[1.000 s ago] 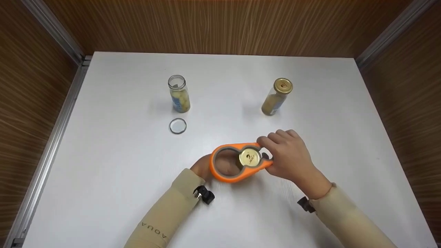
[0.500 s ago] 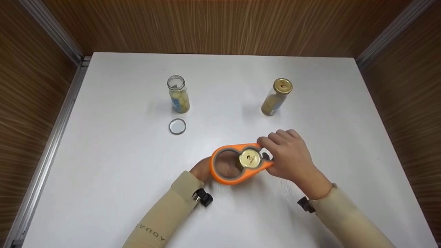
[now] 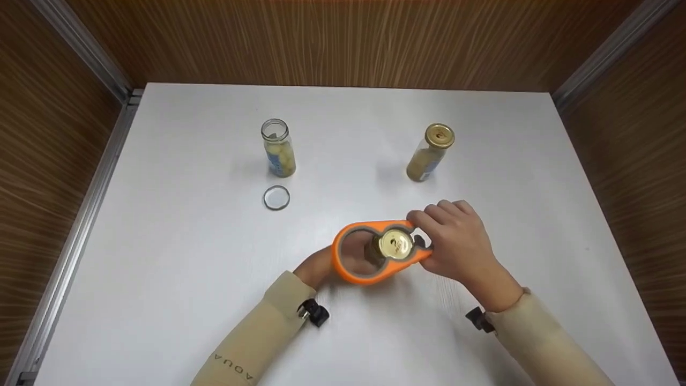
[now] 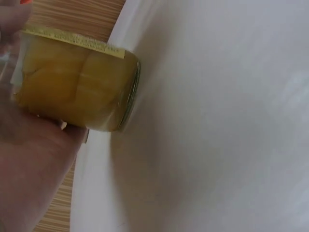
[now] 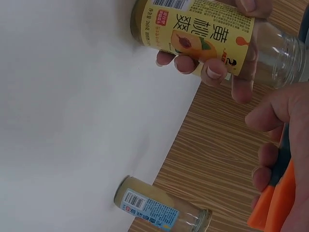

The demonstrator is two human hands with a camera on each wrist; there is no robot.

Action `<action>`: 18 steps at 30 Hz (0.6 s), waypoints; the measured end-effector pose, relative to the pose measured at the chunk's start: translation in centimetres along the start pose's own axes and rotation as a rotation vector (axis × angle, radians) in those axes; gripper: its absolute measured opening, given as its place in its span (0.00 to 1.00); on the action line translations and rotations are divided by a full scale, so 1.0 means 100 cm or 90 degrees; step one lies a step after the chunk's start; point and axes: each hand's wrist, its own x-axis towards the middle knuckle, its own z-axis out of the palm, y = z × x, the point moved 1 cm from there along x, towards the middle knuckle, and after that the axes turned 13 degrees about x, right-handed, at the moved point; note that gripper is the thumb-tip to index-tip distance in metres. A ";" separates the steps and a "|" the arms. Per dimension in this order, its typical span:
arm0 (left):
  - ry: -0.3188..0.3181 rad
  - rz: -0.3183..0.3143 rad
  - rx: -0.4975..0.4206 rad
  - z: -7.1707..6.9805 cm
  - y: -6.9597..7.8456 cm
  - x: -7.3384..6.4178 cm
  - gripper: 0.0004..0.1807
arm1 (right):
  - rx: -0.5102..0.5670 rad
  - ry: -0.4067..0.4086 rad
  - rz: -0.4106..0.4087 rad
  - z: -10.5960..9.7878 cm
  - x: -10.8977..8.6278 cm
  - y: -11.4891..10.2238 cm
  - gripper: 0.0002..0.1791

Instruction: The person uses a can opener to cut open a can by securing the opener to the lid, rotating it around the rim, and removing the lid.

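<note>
Peach jar [image 5: 195, 43]: While the left hand [image 3: 353, 252] is gripping it, this jar is tilting above the near half of the white table [image 3: 177, 252]; whether its base is touching, I cannot tell.
Its label: A yellow wrapper is carrying dark Chinese characters, a cut peach, a red panel, a barcode and a small orange spoon shape.
Its glass: Amber pieces are filling the lower body, looking cloudy and slightly blurred in the left wrist view, while clear glass is showing toward the ridged neck.
Its top: A shiny gold lid [image 3: 396, 244] with a small dark mark is sitting inside the opener's smaller loop; how tightly it is fitting the neck, I cannot tell.
Opener [image 3: 397, 266]: Orange outside and grey inside, it is lying around the lid, its larger loop pointing toward the left hand.
Left hand: Its fingers are wrapping around the jar's body.
Right hand [image 3: 458, 241]: Its fingers are curling tightly around the opener's handles.
Open jar [image 3: 281, 158]: Farther back on the left, it is standing uncovered, holding pale yellow chunks behind a blue label.
Loose lid [image 3: 276, 198]: It is lying flat just in front of the open jar.
Capped jar [image 3: 426, 161]: Farther back on the right, it is standing under its own gold cap, wearing a blue label.
</note>
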 end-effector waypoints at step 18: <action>0.262 0.018 0.245 -0.033 -0.032 -0.025 0.44 | 0.001 -0.002 0.024 -0.004 -0.008 0.003 0.17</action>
